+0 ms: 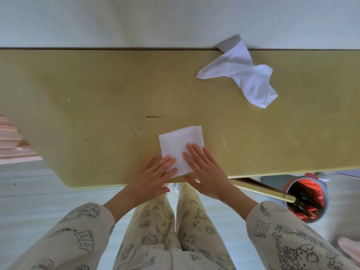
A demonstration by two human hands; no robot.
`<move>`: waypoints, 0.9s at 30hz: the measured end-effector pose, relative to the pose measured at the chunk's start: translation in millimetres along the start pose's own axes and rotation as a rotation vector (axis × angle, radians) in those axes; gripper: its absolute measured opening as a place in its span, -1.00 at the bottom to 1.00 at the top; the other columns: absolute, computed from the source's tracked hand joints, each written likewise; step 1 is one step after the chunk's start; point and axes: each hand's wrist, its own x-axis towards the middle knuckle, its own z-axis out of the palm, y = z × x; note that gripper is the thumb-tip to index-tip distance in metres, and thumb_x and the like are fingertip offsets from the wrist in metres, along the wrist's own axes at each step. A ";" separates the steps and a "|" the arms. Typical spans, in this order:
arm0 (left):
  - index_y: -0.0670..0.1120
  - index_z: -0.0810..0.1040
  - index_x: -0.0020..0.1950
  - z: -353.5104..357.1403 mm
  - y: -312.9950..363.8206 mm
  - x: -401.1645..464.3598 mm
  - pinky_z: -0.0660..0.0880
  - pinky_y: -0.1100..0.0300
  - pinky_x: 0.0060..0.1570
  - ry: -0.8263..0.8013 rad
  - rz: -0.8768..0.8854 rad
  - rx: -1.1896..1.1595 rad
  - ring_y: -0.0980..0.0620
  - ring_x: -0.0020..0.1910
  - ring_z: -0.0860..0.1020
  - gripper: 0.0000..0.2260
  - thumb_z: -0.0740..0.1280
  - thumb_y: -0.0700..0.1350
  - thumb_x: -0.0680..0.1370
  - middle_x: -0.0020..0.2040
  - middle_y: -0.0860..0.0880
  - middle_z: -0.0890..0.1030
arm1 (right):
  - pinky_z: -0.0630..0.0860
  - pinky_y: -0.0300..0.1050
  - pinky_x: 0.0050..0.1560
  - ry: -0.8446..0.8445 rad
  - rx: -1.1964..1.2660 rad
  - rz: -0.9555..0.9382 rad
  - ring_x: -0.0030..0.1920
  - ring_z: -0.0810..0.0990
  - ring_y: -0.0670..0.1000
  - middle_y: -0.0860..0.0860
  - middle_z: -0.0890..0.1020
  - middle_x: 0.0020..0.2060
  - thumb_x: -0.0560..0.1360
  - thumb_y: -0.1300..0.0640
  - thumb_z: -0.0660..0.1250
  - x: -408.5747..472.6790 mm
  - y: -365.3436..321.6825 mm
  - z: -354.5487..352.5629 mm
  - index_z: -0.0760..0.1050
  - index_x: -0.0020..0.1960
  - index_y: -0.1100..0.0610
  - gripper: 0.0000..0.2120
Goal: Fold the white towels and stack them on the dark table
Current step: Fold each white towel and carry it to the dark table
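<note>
A folded white towel lies as a small square near the front edge of the olive-yellow table. My left hand rests flat with straight fingers on the towel's near left corner. My right hand presses flat on its near right part, fingers straight and pointing away from me. A second white towel lies crumpled and unfolded at the far right of the table, one end touching the wall behind.
A pale wall runs along the table's far edge. A round bin lined with red foil stands on the floor under the table's right front, beside a gold table leg. Pale floor lies to the left.
</note>
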 end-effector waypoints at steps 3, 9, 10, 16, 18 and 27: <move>-0.06 0.44 0.12 4.1 7.2 -7.0 0.30 -0.08 0.20 0.111 -0.010 -0.014 -0.04 0.26 0.38 -0.56 0.50 -0.16 0.31 0.24 -0.08 0.47 | 0.07 0.08 0.44 -0.013 0.015 -0.004 0.50 0.08 0.13 0.17 0.16 0.48 0.43 -0.16 0.32 -6.7 -6.7 0.3 0.14 0.48 0.18 -0.23; -0.06 0.56 -0.05 -8.1 2.4 0.0 0.32 0.06 0.13 0.221 -0.016 -0.160 0.02 0.03 0.52 -0.87 0.40 -0.19 0.42 0.00 -0.02 0.63 | 0.07 0.02 0.44 -0.022 0.037 -0.022 0.47 0.20 0.12 0.15 0.22 0.47 0.34 -0.12 0.43 -7.9 -5.9 -1.0 0.16 0.46 0.16 -0.17; -0.07 0.57 -0.07 -17.0 1.0 4.3 0.32 0.11 0.10 0.225 -0.045 -0.222 0.02 -0.06 0.57 -0.93 0.32 -0.15 0.47 -0.07 -0.01 0.64 | 0.11 0.04 0.44 -0.016 0.047 -0.022 0.45 0.24 0.13 0.15 0.26 0.45 0.35 -0.11 0.42 -6.6 -5.0 -2.5 0.17 0.44 0.16 -0.20; -0.20 0.54 0.04 -80.7 -0.7 24.9 0.31 0.31 -0.21 0.215 -0.538 -0.679 -0.05 -0.25 0.56 -0.76 0.17 -0.07 0.58 -0.18 -0.07 0.62 | 0.48 -0.04 0.18 0.057 0.408 0.257 0.05 0.58 0.09 0.05 0.60 0.05 0.50 0.09 0.27 7.5 -9.2 -41.7 0.50 0.16 0.16 -0.73; -0.17 0.49 0.10 -94.4 -2.7 25.9 0.35 0.37 -0.27 0.240 -0.689 -0.789 0.08 -0.28 0.50 -0.82 0.20 -0.11 0.60 -0.21 0.01 0.56 | 0.35 -0.26 -0.19 0.028 0.687 0.490 -0.19 0.51 0.04 0.01 0.56 -0.18 0.50 0.12 0.32 16.6 -12.2 -61.5 0.53 0.00 0.14 -0.88; -0.02 0.46 -0.02 -141.9 18.2 -18.9 0.47 0.21 -0.46 0.733 -1.162 -1.000 0.02 -0.39 0.47 -0.93 0.20 -0.16 0.59 -0.30 -0.04 0.54 | 0.56 -0.12 -0.03 -0.160 1.103 0.224 -0.09 0.59 0.01 0.07 0.62 -0.07 0.50 0.23 0.34 48.5 -37.4 -144.3 0.53 0.10 0.26 -0.80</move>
